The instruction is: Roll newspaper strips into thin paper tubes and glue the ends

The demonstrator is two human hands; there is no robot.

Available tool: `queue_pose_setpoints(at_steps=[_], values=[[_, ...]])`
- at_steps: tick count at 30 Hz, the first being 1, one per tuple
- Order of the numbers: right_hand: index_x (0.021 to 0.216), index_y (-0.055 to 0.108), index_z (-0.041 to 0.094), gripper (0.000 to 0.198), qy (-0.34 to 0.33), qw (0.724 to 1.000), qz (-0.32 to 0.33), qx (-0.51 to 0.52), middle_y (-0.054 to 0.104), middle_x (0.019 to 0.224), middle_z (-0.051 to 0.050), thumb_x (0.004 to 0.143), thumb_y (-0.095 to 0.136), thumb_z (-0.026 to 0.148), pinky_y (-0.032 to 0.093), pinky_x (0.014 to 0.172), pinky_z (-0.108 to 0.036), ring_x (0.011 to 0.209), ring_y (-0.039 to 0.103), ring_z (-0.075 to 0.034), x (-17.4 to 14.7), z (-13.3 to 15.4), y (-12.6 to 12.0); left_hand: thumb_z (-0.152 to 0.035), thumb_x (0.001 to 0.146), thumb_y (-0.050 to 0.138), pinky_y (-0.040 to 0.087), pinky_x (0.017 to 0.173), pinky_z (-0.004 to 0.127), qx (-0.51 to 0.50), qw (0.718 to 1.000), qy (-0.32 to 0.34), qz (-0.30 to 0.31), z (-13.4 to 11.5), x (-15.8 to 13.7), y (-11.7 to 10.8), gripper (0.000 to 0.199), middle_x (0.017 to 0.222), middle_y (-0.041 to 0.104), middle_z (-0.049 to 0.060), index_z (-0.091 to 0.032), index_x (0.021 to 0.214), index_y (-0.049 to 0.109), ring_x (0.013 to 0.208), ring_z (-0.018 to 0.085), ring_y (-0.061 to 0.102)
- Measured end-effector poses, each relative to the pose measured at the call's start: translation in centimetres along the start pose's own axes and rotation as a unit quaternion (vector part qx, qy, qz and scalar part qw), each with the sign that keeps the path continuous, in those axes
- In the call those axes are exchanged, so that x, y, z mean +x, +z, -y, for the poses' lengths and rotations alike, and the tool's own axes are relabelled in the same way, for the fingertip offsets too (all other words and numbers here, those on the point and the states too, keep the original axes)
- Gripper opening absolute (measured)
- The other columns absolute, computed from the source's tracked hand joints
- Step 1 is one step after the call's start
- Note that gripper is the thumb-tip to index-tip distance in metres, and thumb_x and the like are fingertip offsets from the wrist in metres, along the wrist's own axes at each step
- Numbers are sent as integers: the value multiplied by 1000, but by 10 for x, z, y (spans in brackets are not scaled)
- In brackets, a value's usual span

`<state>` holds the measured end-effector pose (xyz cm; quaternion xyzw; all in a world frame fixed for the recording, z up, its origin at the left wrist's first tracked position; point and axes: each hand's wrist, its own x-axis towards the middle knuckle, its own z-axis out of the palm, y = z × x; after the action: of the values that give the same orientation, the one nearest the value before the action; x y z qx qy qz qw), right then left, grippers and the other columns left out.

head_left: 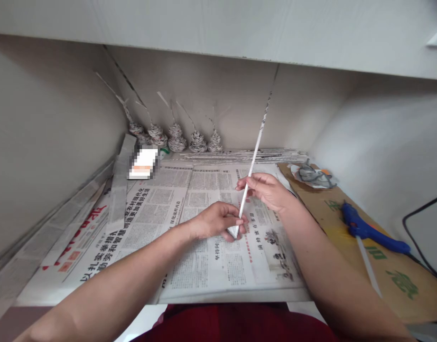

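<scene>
A long, thin rolled newspaper tube [255, 152] rises at a slant in front of me, its tip narrowing toward the overhanging board. My left hand [221, 221] is closed around the tube's lower end, where a small flat, wider bit of paper [233, 231] sticks out between the fingers. Higher up, my right hand [266, 190] pinches the same tube between thumb and fingers. Both hands are above newspaper sheets [200, 266] spread over the work surface; how far above, I cannot tell.
Several woven paper pieces [177, 137] with upright ends stand along the back wall, beside a pile of paper tubes [239, 156]. Paper strips [120, 190] and a blurred-screen phone [143, 162] lie left. On cardboard [392, 285] at right rests a blue glue gun [375, 232]. A board [218, 28] overhangs.
</scene>
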<state>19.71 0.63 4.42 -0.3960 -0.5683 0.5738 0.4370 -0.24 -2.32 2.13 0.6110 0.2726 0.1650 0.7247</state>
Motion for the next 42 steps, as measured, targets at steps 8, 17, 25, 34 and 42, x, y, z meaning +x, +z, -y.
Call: queue_pose_setpoints(at_steps=[8,17,25,34,42], values=[[92,70,18,29,12,1000,11,-12,69,93,-8,81,63,44,47,62,-28,90,63,-20,-1,1,1,-36,80,63,54,62,30,5,1000,-3,-4,1,0,0,27,89,66,9,-13,95,65,78,16,64],[87,70,18,28,8,1000,-20,-13,69,89,-8,78,67,44,48,62,-28,88,63,-20,-1,3,2,-37,78,65,54,59,28,-6,1000,-6,-12,2,1,0,30,88,66,9,-13,96,65,77,16,63],[76,68,17,26,-9,996,-80,-39,68,78,-5,73,72,43,47,61,-26,79,62,-17,0,3,2,-35,77,66,53,58,28,-14,1000,-1,-12,2,0,0,28,86,66,8,-14,95,64,76,16,63],[74,67,17,26,-13,994,-91,-54,68,79,-5,72,73,42,47,63,-27,78,62,-17,-1,6,3,-33,78,65,52,58,27,-16,1000,-7,-15,0,-1,0,28,85,66,8,-12,96,64,75,16,62],[80,68,18,29,-2,998,-49,-36,67,84,-7,76,68,46,48,58,-26,81,63,-19,-1,6,3,-33,78,65,51,56,26,-18,1000,-1,-20,2,1,-3,28,86,66,9,-12,98,64,73,15,62]])
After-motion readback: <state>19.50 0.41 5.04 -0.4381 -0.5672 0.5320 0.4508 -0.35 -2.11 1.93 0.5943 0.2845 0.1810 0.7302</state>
